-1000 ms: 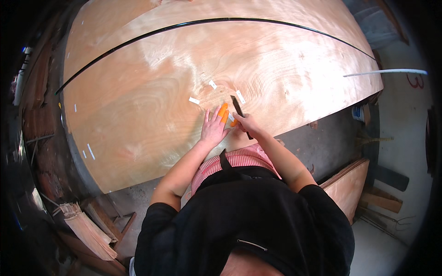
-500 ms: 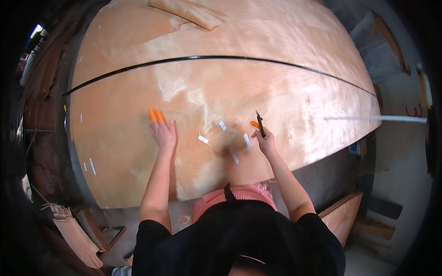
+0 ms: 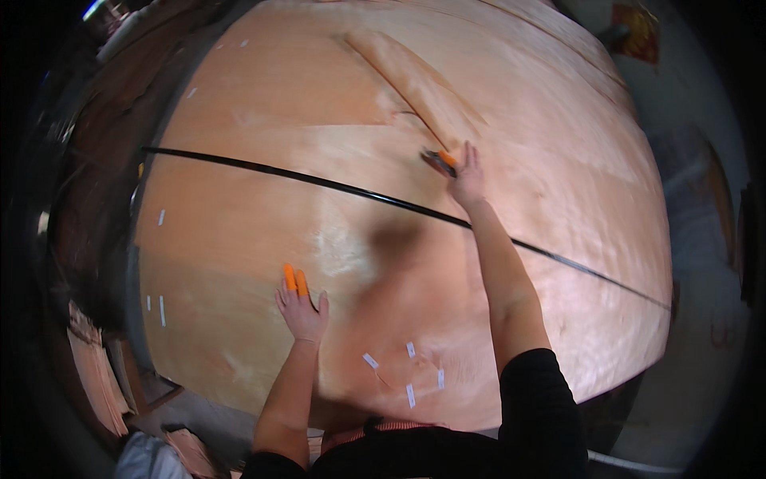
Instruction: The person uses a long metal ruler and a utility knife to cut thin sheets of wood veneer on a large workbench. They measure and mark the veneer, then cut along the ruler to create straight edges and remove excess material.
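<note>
My left hand (image 3: pixel 305 315) lies on the large pale wood veneer sheet (image 3: pixel 231 239), fingers spread, orange finger cots on two fingers. It holds nothing. My right hand (image 3: pixel 468 180) reaches over the long black strip (image 3: pixel 351 190) toward the far part of the sheet. Between its thumb and fingers is a dark utility knife (image 3: pixel 437 164), blurred, with an orange-covered finger beside it. Just past that hand lies a curled piece of veneer (image 3: pixel 411 84); whether the fingers touch it I cannot tell.
Several short white tape pieces (image 3: pixel 411 396) stick to the sheet near my body, and others (image 3: pixel 161 217) along its left side. Wood offcuts (image 3: pixel 96 367) stand on the floor at the lower left. A pale wall bounds the right side.
My right hand has moved forward with the knife, past the black strip to the curled veneer. My left hand stays flat on the sheet. The view has turned and shifted forward.
</note>
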Demonstrator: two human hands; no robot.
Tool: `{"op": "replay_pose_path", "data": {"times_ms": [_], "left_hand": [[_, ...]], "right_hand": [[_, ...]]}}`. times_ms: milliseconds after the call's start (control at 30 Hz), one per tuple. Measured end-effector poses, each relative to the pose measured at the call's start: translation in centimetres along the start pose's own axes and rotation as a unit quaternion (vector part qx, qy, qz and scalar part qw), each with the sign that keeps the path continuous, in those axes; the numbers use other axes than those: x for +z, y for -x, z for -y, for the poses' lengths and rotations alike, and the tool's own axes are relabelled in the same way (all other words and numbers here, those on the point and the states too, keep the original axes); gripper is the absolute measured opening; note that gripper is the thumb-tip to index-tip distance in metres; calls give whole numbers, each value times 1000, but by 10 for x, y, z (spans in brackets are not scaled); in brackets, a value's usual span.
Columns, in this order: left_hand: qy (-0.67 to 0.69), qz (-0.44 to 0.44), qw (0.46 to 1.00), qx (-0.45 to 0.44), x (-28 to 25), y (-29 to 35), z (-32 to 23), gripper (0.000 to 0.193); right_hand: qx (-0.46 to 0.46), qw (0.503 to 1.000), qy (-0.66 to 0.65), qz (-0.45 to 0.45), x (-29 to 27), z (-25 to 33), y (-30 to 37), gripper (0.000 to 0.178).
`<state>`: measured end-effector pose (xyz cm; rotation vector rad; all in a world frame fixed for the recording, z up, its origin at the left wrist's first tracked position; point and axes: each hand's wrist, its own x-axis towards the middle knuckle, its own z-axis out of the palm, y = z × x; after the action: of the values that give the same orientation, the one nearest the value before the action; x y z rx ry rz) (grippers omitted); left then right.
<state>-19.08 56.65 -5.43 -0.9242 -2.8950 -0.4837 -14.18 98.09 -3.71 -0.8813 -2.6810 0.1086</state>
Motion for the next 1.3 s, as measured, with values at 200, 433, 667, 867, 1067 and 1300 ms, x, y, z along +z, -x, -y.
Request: {"op": "replay_pose_path", "data": {"times_ms": [200,433,667,867,1067,1300], "left_hand": [[13,28,999,-18,-5,-2,6,63],[52,-26,998,11,-5,2,13,67],[459,52,884,-76,-24,38,26,51],[794,295,492,-201,-71,118,62,50],[724,244,622,-173,-108,210,155,33],[547,40,811,-204,-153,338,322,23]], "right_hand": [[2,998,-52,-45,4,17,-14,43],[-195,970,-99,-104,-80,125,128,39],[-163,969,-182,26,-151,264,336,42],[-190,941,-245,138,-185,351,463,50],[-254,897,-306,192,-191,410,555,53],[-240,829,-405,304,-178,469,671,43]]}}
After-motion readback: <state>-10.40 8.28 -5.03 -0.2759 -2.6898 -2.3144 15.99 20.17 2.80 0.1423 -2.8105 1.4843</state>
